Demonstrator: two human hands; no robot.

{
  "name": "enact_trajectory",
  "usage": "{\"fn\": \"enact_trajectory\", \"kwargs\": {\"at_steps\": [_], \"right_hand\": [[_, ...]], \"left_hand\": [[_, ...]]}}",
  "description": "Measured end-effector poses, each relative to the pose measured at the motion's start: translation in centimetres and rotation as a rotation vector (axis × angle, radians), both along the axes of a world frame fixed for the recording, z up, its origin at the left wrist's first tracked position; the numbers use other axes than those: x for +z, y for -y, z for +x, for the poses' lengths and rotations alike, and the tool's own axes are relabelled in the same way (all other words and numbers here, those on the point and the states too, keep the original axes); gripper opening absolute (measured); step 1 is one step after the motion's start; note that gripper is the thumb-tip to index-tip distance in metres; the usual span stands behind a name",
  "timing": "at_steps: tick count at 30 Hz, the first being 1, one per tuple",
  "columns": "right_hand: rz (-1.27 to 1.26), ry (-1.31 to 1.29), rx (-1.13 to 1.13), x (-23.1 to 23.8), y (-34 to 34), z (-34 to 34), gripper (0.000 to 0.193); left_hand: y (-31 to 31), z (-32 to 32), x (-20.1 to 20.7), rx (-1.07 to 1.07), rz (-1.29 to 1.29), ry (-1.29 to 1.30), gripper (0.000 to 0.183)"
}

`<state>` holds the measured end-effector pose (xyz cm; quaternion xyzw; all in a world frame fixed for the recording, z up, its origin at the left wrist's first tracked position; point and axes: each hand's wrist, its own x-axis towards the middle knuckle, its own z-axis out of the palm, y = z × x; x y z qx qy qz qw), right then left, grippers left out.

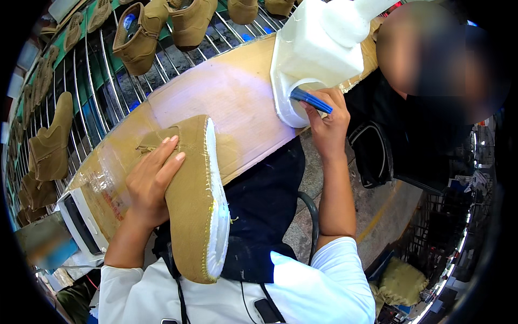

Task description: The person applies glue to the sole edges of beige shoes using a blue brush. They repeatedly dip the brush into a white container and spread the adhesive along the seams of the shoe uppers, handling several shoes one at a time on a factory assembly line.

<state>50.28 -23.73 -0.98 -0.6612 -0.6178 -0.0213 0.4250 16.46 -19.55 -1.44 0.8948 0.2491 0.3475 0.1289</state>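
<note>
My left hand (pixel 151 186) grips a tan suede boot (pixel 189 216) from its left side, fingers laid over the shaft. The boot lies tilted across my lap and the cardboard, its white, coarsely stitched underside edge (pixel 217 216) turned to the right. At the upper right, my right hand (pixel 330 127) pinches a blue-handled tool (pixel 314 101). Its far end goes into the round cut opening of a white plastic jug (pixel 318 56), where the tip is hidden, so I cannot tell its kind. The jug lies on its side on the cardboard.
A long cardboard sheet (pixel 232 86) spans my lap. Beyond it, a metal-bar rack (pixel 102 70) carries several tan boots (pixel 141 40). A white box-shaped device (pixel 81 227) stands at the left. Another person in dark clothes (pixel 410 124) sits close on the right.
</note>
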Motion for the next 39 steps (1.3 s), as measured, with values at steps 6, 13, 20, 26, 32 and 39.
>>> {"fn": "enact_trajectory", "kwargs": {"at_steps": [6, 13, 20, 26, 32, 39], "right_hand": [[-0.251, -0.318, 0.093, 2.0, 1.7, 3.0, 0.019], [0.073, -0.487, -0.308, -1.4, 3.8, -1.1, 0.017], [0.087, -1.456, -0.049, -0.8, 2.6, -9.3, 0.017], [-0.063, -1.304, 0.055, -4.1, -1.4, -11.8, 0.016], [-0.046, -1.2, 0.028, -3.9, -2.2, -12.4, 0.016], [-0.065, -1.221, -0.002, -2.1, 1.7, -14.0, 0.02]], "left_hand": [[0.1, -0.1, -0.4, 0.001, 0.012, 0.017, 0.055], [0.4, -0.3, -0.8, 0.003, 0.014, 0.05, 0.054], [0.9, -0.5, -1.0, 0.011, 0.018, 0.034, 0.052], [1.1, -0.5, -1.3, 0.019, 0.037, 0.052, 0.047], [1.4, -0.6, -1.6, 0.033, 0.033, 0.047, 0.039], [1.8, -0.9, -2.2, 0.065, 0.054, 0.022, 0.032]]}}
